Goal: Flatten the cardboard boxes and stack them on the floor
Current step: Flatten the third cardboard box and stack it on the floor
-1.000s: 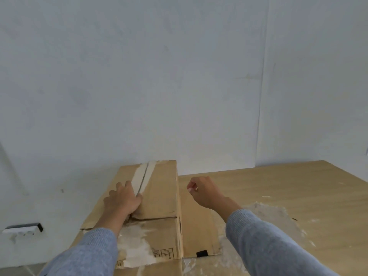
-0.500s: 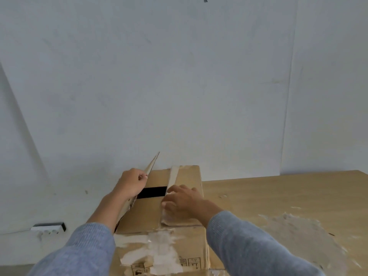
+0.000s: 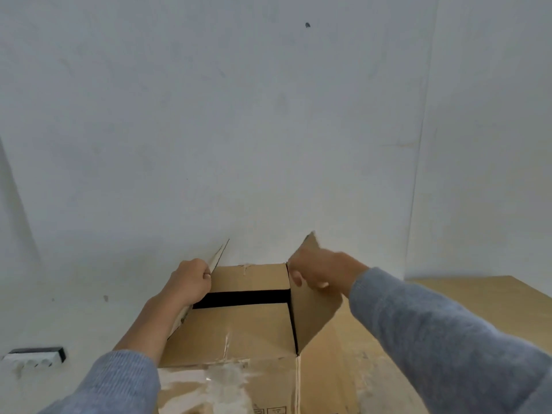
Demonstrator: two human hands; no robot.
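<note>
The cardboard box (image 3: 239, 333) is cut off at the bottom edge of the view, its inside shows only as a dark slot between the two inner flaps, and the right hand (image 3: 321, 271) is motion-blurred. The left hand (image 3: 191, 282) is clenched on the left outer flap (image 3: 219, 255) at about 10 o'clock of the box and the right hand grasps the raised right outer flap (image 3: 313, 309) at about 2 o'clock, both arms in grey sleeves (image 3: 433, 333) reaching forward. The box stands on a wooden table (image 3: 478, 300) smeared with white patches, against a plain white wall (image 3: 268, 130) bearing a small dark mark (image 3: 307, 25) at 12 o'clock and a socket strip (image 3: 33, 355) low at 8 o'clock.
</note>
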